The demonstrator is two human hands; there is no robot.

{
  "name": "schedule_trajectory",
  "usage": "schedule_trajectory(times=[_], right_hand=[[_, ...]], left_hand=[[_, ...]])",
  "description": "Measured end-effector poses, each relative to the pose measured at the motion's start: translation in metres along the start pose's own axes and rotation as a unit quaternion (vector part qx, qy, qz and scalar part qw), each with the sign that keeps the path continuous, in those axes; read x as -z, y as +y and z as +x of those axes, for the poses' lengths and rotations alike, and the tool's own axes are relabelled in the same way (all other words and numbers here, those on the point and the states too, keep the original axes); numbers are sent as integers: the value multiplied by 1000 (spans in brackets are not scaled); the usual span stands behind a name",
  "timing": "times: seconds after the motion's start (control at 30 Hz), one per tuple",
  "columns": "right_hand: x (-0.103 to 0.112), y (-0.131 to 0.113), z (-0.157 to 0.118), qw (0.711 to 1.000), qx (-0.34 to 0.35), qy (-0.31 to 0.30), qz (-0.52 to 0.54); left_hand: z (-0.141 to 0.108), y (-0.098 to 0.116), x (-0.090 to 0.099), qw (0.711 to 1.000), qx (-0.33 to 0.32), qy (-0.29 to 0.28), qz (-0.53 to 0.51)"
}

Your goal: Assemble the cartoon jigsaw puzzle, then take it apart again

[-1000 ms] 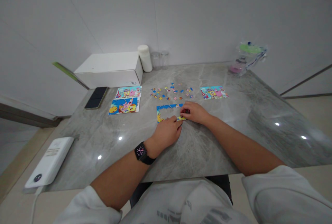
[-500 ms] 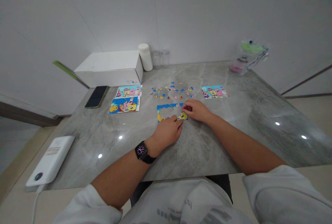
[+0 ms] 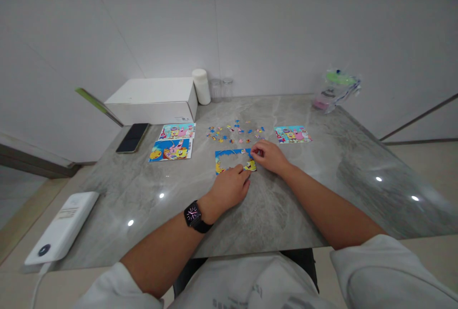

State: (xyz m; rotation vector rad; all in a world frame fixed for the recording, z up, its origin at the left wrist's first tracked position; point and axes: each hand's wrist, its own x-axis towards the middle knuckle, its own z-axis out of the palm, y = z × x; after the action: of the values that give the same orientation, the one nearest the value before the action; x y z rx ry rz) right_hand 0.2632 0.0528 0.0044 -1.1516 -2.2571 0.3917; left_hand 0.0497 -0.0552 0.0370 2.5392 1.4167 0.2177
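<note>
A jigsaw puzzle [image 3: 236, 152], put together as a blue and yellow border round a bare middle, lies in front of me. My left hand [image 3: 231, 186] rests on its lower edge with the fingers laid down on the pieces, hiding part of that edge. At the puzzle's right edge, my right hand [image 3: 269, 156] has thumb and forefinger pinched together; whatever is between them is too small to make out. Several loose puzzle pieces [image 3: 231, 130] are scattered just beyond the puzzle.
Two picture cards [image 3: 171, 150] lie at left and another card [image 3: 293, 134] at right. Further left are a phone [image 3: 133, 138] and a white power bank [image 3: 62, 228]. A white box [image 3: 152, 99], a white bottle [image 3: 202, 87], glasses [image 3: 227, 89] and a plastic bag [image 3: 335, 92] stand behind.
The view has tilted up a little, so the table sits lower in the picture. Both hands remain at the puzzle, and the right fingers have shifted only slightly at its right edge.
</note>
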Motion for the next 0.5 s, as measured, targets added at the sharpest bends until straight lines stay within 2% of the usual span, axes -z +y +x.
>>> schedule_trajectory(times=[0.17, 0.3, 0.4, 0.5], right_hand=[[-3, 4, 2, 996, -48, 68, 11], [-9, 5, 2, 996, -51, 65, 36], [-12, 5, 2, 997, -41, 53, 40], [-13, 5, 2, 997, -41, 47, 35]], left_hand=[[0, 0, -5, 998, -17, 37, -40], [3, -5, -6, 982, -46, 117, -138], [12, -24, 2, 951, -28, 207, -226], [24, -59, 11, 905, 46, 299, -299]])
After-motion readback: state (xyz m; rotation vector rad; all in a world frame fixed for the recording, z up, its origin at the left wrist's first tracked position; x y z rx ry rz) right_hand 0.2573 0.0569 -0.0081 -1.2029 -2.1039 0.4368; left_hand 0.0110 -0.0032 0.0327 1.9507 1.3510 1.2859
